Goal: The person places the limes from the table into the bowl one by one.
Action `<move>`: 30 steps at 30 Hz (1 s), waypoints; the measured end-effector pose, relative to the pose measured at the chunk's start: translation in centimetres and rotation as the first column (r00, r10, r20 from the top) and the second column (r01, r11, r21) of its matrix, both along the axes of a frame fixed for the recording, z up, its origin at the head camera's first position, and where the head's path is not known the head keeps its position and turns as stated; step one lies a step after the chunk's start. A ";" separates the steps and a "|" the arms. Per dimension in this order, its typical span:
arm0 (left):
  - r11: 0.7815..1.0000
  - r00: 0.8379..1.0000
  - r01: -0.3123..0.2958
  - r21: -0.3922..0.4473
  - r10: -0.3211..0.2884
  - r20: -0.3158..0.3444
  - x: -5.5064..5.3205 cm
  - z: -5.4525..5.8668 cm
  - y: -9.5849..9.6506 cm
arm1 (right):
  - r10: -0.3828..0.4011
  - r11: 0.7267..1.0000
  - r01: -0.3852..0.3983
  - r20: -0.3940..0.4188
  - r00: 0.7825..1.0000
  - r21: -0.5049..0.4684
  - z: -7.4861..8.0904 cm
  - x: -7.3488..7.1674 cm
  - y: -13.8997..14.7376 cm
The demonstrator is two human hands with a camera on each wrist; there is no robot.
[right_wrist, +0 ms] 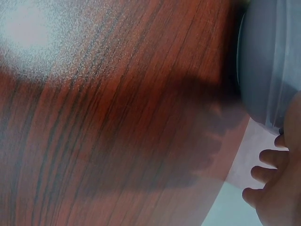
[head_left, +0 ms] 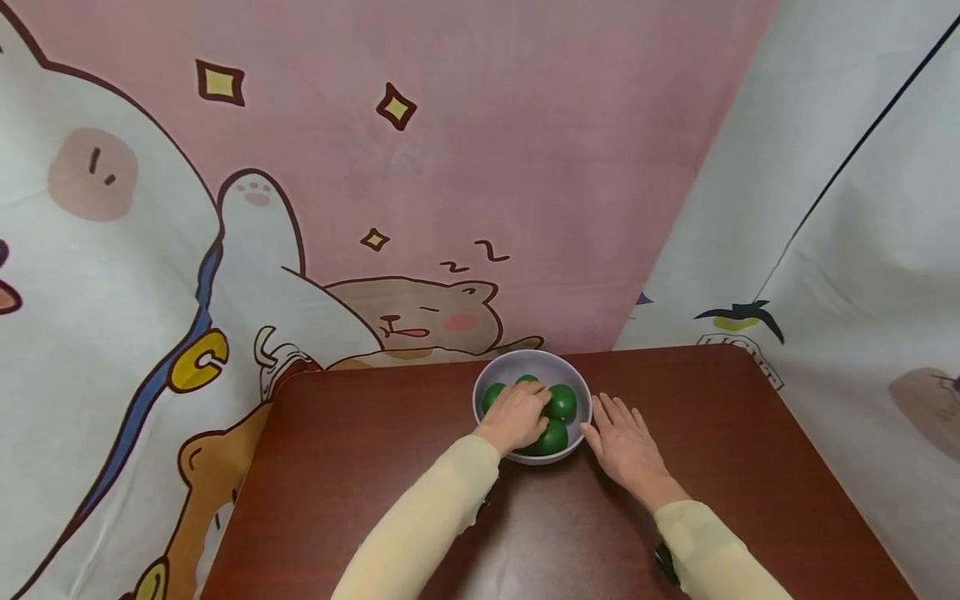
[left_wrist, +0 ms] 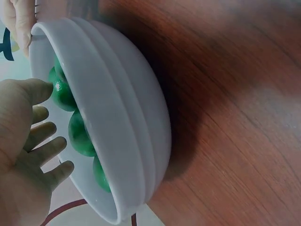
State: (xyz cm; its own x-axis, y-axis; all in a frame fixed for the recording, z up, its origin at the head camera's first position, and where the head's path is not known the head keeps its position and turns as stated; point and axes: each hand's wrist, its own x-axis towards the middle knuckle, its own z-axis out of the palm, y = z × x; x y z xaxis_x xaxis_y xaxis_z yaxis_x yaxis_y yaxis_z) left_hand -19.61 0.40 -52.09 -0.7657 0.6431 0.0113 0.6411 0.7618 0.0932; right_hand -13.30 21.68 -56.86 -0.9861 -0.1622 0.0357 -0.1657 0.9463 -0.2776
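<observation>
A pale lilac-grey bowl [head_left: 527,361] stands near the table's far edge with several smooth, green, round fruit-like balls [head_left: 561,403] inside; their exact kind is not clear. Over the bowl my left hand [head_left: 516,415] reaches in among them, its fingers spread and loosely bent. In the left wrist view the thumb lies close by one green ball [left_wrist: 82,134], and nothing is gripped. At the bowl's right side is my right hand [head_left: 624,446], fingers nearly straight, thumb at the outer wall. In the right wrist view its fingertips [right_wrist: 264,174] show beside the bowl [right_wrist: 261,61].
The dark red-brown wooden table [head_left: 360,467] extends to both sides of the bowl and towards me. Behind it hangs a pink and white cloth [head_left: 540,167] printed with cartoon animals, close to the table's far edge.
</observation>
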 end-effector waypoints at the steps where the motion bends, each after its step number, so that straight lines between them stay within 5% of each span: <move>1: 1.000 1.000 -0.001 0.002 0.001 0.002 0.1 0.0 -0.2 | -0.001 1.000 0.001 -0.003 1.000 -0.001 0.0 0.0 0.0; 30: 0.993 0.997 -0.023 0.114 0.031 -0.067 1.7 -0.6 -6.4 | 0.050 0.999 -0.050 -0.015 0.999 -0.018 0.1 0.5 0.3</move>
State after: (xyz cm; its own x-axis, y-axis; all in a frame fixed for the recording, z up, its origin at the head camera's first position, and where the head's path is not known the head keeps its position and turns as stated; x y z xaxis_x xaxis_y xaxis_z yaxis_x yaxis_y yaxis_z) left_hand -17.90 -6.04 -52.70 -0.7778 0.6136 0.1360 0.6281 0.7662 0.1358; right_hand -12.81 21.98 -56.74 -0.9762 -0.2102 0.0531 -0.2165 0.9315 -0.2922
